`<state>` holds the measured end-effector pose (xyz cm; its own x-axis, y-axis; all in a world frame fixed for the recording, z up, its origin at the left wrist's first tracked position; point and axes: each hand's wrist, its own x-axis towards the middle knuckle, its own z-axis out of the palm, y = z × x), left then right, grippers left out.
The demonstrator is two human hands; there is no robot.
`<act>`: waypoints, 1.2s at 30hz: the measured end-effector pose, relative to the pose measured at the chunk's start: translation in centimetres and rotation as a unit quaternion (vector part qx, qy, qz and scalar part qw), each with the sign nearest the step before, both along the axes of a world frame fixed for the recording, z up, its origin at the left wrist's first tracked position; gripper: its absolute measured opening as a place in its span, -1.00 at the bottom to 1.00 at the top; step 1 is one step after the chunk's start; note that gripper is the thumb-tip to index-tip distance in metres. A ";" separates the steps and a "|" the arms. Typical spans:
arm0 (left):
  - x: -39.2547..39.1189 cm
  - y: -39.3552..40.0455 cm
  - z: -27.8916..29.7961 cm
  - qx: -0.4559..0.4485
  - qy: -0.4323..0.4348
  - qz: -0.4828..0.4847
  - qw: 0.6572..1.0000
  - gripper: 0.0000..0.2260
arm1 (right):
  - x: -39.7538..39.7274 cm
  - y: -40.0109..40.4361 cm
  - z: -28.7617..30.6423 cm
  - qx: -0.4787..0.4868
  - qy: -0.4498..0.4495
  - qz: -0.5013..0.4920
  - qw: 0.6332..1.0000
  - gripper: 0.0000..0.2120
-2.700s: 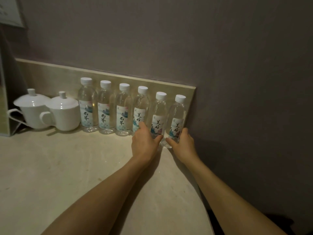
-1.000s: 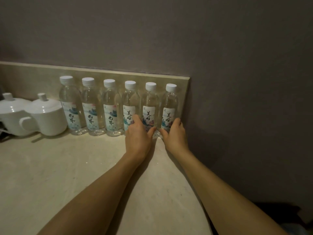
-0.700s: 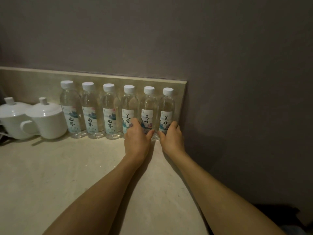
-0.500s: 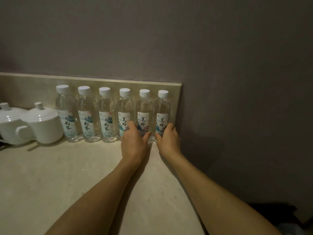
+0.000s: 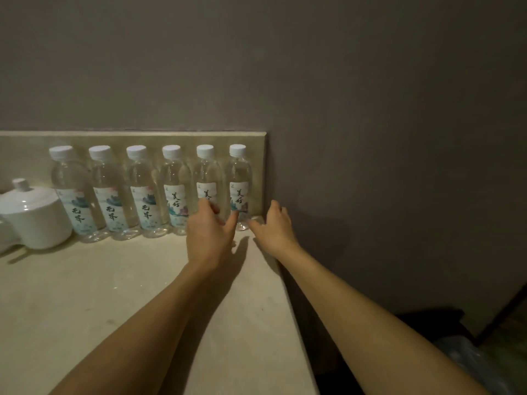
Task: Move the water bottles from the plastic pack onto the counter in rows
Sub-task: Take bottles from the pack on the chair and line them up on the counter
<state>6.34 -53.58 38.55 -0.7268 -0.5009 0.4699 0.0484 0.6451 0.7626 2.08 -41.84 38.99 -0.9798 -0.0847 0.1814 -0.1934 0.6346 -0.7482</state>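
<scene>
Several clear water bottles with white caps stand upright in one row (image 5: 142, 189) against the backsplash at the back of the beige counter (image 5: 114, 295). My left hand (image 5: 209, 233) hovers just in front of the second bottle from the right (image 5: 207, 178), fingers spread and holding nothing. My right hand (image 5: 273, 226) is open beside the rightmost bottle (image 5: 239, 178), at the counter's right end, a small gap apart from it. The plastic pack is not in view.
A white lidded cup (image 5: 31, 215) stands left of the bottle row, another only partly visible at the frame edge. The counter ends at a right edge (image 5: 296, 323) with dark floor and some plastic (image 5: 467, 357) below. A grey wall stands behind.
Both hands were resting on the two rightmost bottles; now they have come off and drawn back a little, fingers apart. The bottles stay in place.
</scene>
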 end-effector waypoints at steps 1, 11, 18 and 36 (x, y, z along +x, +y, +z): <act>0.1 0.9 0.3 -0.014 0.006 -0.013 1.000 -0.73 | 0.0 1.2 0.0 -0.006 0.005 0.001 1.000 -0.35; -0.6 18.4 1.8 -0.033 0.011 -0.094 0.995 -0.67 | 1.3 20.3 -1.0 -0.092 0.143 -0.115 0.979 -0.86; -0.3 32.8 -1.7 -0.011 -0.046 -0.107 0.993 -0.70 | 3.5 34.8 -3.1 -0.097 0.188 -0.160 0.964 -0.90; -3.5 50.1 -21.6 0.013 -0.309 -0.244 0.919 -0.64 | 2.6 56.1 -21.8 -0.097 -0.245 -0.203 0.943 -0.79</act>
<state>2.89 -3.51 16.99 -0.9920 -0.0492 -0.1164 -0.1206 0.6435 0.7559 4.64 14.22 17.16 -0.8945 0.3033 -0.3286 0.4354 0.4233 -0.7945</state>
